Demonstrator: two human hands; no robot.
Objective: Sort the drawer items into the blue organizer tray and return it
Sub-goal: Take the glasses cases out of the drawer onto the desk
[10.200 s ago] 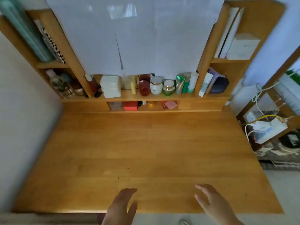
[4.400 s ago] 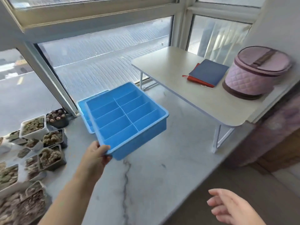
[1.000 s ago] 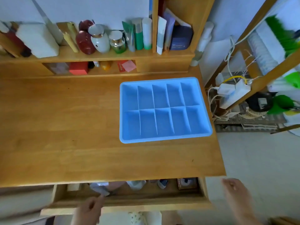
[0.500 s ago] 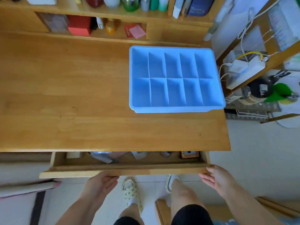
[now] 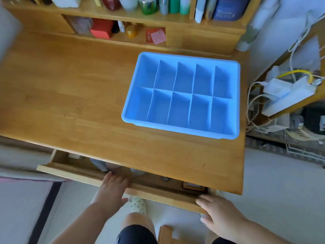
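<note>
Resting on the front board of the shallow light-wood drawer [image 5: 123, 182] at the lower middle of the frame, the left hand [image 5: 112, 187] lies with fingers straight over the top edge, reaching just inside; the right hand [image 5: 218, 212] curls its fingers round the drawer's lower-right corner. Half a second ago both hands sat under the front board; now the left one has come up onto the rim, and the drawer stands about as far out as it did then. That suggests the pulling is done or nearly so, and picking out items is likely next. The blue plastic organizer tray with ten compartments [image 5: 235, 103] sits on the honey-coloured wooden desk top [image 5: 70, 95] at the centre right of the frame, near the desk's right edge, every compartment bare. Inside the drawer a few small things show only in part under the desk's overhang, among them a small dark-framed object [image 5: 193, 185] at lower right; the others are too hidden to name. No item has reached the tray yet, so sorting is just starting
</note>
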